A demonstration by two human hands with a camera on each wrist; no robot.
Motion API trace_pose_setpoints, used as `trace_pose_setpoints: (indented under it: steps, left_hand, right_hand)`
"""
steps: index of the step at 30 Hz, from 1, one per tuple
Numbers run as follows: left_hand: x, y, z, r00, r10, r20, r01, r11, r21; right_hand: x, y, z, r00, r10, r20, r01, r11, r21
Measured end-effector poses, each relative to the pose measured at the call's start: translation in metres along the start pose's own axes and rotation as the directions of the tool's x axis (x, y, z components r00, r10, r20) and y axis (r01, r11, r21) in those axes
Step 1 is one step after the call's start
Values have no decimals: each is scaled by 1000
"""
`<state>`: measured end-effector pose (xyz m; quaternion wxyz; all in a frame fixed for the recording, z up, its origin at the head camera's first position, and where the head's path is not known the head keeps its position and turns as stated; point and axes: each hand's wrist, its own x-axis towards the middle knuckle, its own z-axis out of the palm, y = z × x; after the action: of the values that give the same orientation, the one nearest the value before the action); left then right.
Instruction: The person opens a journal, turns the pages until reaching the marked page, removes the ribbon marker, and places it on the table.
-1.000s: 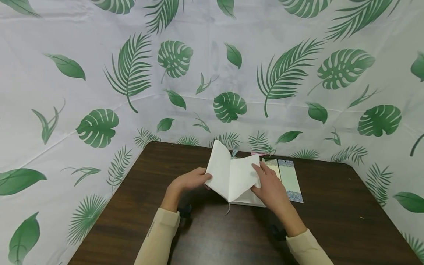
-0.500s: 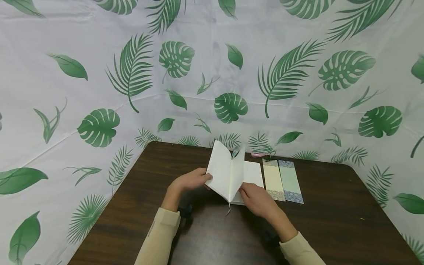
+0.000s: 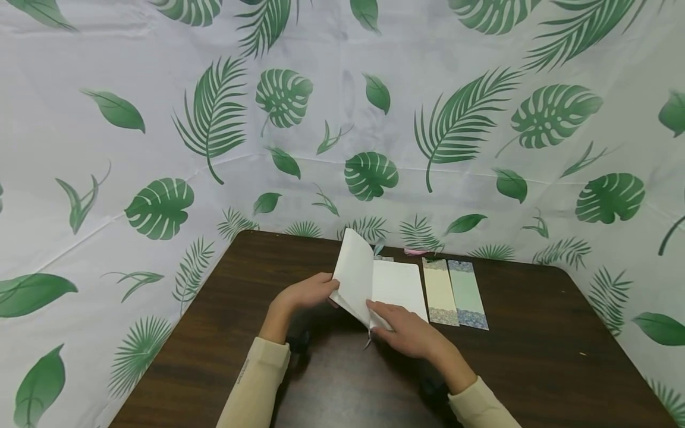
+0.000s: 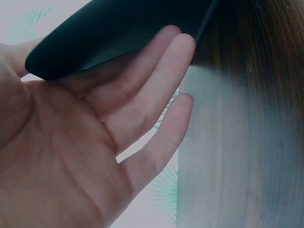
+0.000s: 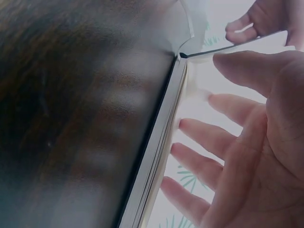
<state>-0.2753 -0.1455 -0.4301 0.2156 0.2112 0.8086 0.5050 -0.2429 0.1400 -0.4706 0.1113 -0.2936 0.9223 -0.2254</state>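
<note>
A notebook with a dark cover and blank white pages lies spread on the table, its left half raised and tilted. My left hand grips that half at its outer edge, thumb on the page. In the left wrist view, fingers of the left hand lie behind the dark cover. My right hand rests at the lower part of the right page, near the spine. The right wrist view has the right hand with fingers extended over the notebook's page block.
Right of the notebook lie a cream bookmark and a pale green bookmark. A pink tassel and a bluish tassel show behind it. The brown table meets a leaf-print cloth.
My right hand has turned a page leftward, let it go, and moved down to the right page's lower part near the spine. The left hand keeps its grip in place.
</note>
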Motion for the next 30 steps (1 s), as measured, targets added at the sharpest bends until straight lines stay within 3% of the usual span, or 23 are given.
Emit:
trace_pose_setpoints:
  steps: [10, 18, 26, 30]
  left_hand:
    - [-2, 4, 1, 996, -79, -44, 80, 996, 36]
    - [1, 0, 1, 998, -22, -62, 26, 997, 66]
    - [1, 4, 1, 993, -55, -104, 62, 996, 58]
    - [1, 7, 0, 990, -73, -117, 80, 995, 60]
  right_hand:
    - [1, 0, -1, 1000, 4, 9, -4, 1000, -16]
    - [0, -1, 0, 1000, 11, 12, -10, 1000, -27]
    - [3, -11, 4, 992, 112, 58, -120, 981, 155]
    - [4, -13, 2, 988, 140, 69, -150, 972, 182]
